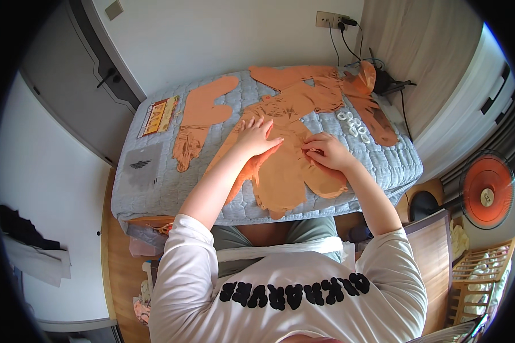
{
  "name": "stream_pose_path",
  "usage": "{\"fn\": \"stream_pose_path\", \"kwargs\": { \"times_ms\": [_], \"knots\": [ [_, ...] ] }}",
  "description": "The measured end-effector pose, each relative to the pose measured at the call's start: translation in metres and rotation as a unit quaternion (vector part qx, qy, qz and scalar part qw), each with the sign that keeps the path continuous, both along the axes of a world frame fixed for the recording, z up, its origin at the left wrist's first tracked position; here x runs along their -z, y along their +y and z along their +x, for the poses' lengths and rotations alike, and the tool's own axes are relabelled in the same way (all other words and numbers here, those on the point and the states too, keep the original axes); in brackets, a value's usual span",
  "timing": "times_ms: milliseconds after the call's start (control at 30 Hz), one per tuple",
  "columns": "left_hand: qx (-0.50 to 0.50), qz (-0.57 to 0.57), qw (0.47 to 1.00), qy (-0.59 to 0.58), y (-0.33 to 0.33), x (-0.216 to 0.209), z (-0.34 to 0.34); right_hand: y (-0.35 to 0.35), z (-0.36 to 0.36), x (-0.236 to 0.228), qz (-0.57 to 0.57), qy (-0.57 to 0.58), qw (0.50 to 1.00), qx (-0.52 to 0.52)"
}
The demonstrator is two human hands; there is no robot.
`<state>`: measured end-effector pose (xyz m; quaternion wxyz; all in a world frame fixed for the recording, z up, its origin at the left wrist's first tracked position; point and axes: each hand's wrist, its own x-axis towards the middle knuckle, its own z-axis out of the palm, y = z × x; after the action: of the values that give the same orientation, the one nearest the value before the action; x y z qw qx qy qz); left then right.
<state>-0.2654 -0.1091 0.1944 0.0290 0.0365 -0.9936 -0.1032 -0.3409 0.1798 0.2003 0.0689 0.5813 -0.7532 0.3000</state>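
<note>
One orange foil sheet (280, 186) on the bed (392, 166) is touched by the left hand (257, 139), grip wide, and right hand (329, 152), grip narrow, whether pinching cannot be told.

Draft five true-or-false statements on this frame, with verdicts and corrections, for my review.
1. The left hand and right hand are both at the large orange foil shape. True.
2. The white rings lie left of the left hand. False: the white rings lie to the right of the right hand.
3. A fan with an orange-red face stands at the right. True.
4. The bed cover is plain red. False: the bed cover is grey-blue and quilted.
5. The door has a dark handle. True.
</note>
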Motion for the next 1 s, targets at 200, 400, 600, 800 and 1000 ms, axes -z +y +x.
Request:
{"fn": "stream_pose_path", "kwargs": {
  "times_ms": [200,400,600,800,1000],
  "knots": [
    [0.007,0.019,1.0,0.002,-0.011,0.003,-0.01,0.001,0.0,0.002,-0.006,-0.024,1.0,0.0],
    [-0.002,0.037,0.999,-0.016,-0.011,0.005,-0.011,0.002,-0.004,0.004,0.001,-0.034,0.999,0.008],
    [-0.003,0.033,0.999,0.012,-0.014,0.007,-0.012,0.001,-0.006,0.006,-0.001,-0.051,0.999,0.012],
    [-0.022,0.064,0.996,0.055,-0.054,-0.008,0.017,-0.002,-0.004,0.005,-0.002,-0.053,0.999,0.003],
    [-0.019,-0.017,0.999,-0.031,-0.08,-0.011,0.057,0.0,-0.006,0.004,-0.008,-0.036,0.999,-0.009]
  ]
}}
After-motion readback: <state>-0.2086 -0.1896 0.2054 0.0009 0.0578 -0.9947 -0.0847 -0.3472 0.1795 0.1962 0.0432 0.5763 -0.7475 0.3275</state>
